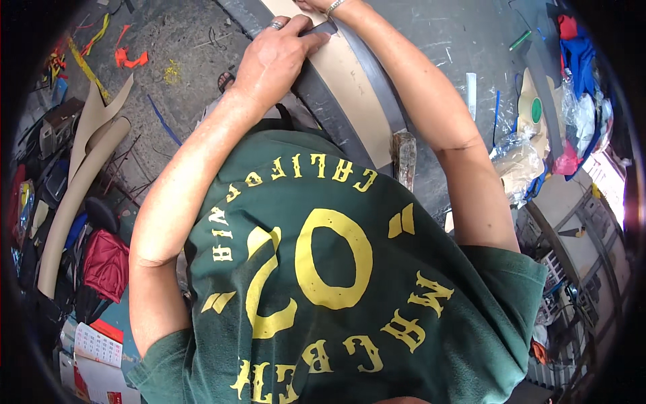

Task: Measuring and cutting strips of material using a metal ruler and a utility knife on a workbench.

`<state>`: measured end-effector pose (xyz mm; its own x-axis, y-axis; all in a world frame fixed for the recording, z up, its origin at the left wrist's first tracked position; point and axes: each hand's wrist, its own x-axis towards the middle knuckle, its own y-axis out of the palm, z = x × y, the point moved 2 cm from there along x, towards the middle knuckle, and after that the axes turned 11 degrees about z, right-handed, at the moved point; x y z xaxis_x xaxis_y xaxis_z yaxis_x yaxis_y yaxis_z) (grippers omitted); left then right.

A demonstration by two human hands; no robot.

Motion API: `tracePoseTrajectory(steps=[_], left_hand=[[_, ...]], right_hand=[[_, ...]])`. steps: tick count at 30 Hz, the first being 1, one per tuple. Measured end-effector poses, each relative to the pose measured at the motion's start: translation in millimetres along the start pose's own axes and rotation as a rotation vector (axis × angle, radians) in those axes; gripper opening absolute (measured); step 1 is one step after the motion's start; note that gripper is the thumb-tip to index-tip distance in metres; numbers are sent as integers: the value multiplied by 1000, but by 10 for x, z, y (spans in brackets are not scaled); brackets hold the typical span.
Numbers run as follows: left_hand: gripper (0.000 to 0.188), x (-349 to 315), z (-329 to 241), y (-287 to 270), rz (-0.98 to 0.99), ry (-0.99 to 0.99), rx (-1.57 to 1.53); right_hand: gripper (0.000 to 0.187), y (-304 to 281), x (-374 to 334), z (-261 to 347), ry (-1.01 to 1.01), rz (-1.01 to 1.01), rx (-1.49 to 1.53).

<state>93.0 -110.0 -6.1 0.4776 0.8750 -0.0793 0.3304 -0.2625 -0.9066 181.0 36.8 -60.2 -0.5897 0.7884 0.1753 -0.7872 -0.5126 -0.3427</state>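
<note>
A long beige card strip (350, 87) runs from the top edge toward my body, lying on a dark grey sheet (373, 74). My left hand (272, 57), with a ring on one finger, rests on the strip's left side, thumb stretched across it and fingers laid forward. By its thumb is a small dark piece (326, 28) whose kind I cannot make out. My right hand (313, 4), with a bracelet at the wrist, is at the strip's far end. The top edge cuts it off, and its fingers are mostly hidden.
A worn wooden block or handle (404, 158) stands by the strip's near end. On the grey tabletop (437, 40) lie a green pen (520, 40) and a pale ruler-like strip (471, 94). Plastic bags (518, 161) and cloth heap up at right. Rolled beige sheets (81, 182) stand at left.
</note>
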Motion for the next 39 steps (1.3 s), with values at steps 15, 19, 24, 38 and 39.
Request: tracePoseTrajectory(steps=[15,19,24,38,39], left_hand=[[19,244,190,-159,107,157,129],[14,381,250,-71,215,94,185],[14,452,332,-33,162,123,257],[18,490,583,-198,180,374,210],[18,526,589,-224,182,390,209]], right_hand=[[35,-93,41,85,482,-36,643],[35,-79,99,7,457,-16,655],[36,-122,252,-43,441,-81,621],[44,-648,-81,698,412,-323,630],[44,-715,-159,728,590,-398,719]])
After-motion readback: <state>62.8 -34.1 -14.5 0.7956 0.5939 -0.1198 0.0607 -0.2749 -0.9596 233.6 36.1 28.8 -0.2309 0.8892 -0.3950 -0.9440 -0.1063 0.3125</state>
